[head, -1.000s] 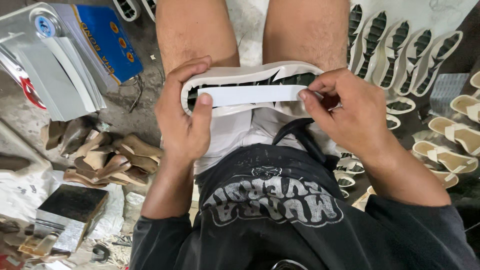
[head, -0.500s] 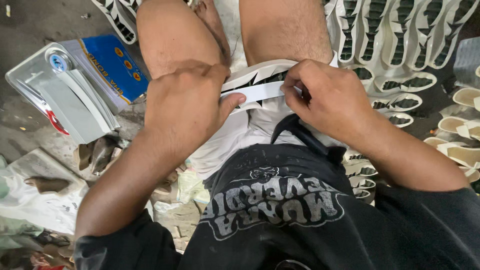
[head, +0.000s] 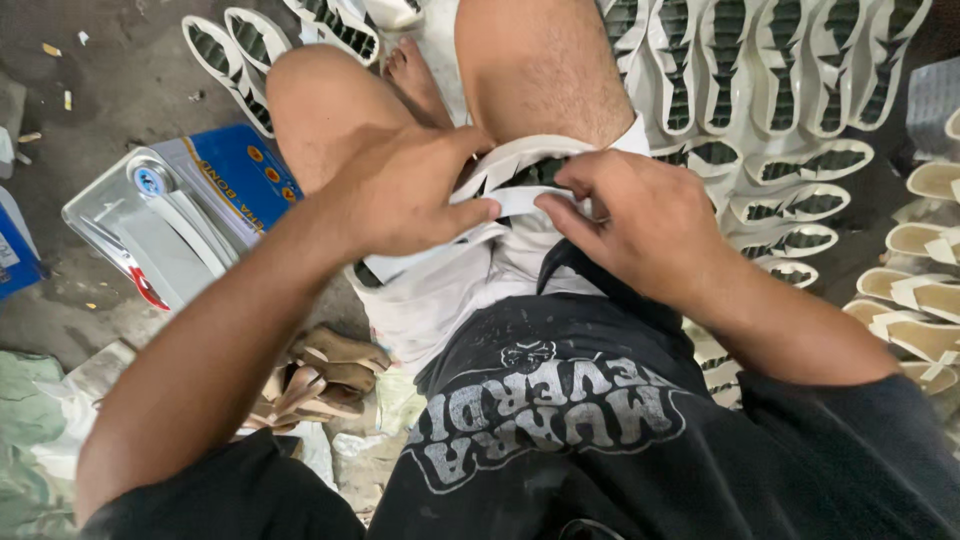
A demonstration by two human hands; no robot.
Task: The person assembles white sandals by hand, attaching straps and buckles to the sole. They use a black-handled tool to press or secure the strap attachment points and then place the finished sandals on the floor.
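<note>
Single head-worn view, looking steeply down from the person's own eye level and close in on the lap (no second view to overlap), with both forearms entering from the bottom edge, bare knees toward the top, and the floor (head: 120, 110) filling both sides beyond them.

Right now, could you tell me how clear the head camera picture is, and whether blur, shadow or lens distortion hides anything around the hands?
In the head view, the left hand and right hand are sharp and evenly lit on the white shoe sole, with no glare. The hands cover most of the sole. The near forearms bulge from wide-angle distortion, and the soles laid on the floor dim toward the right edge.
</note>
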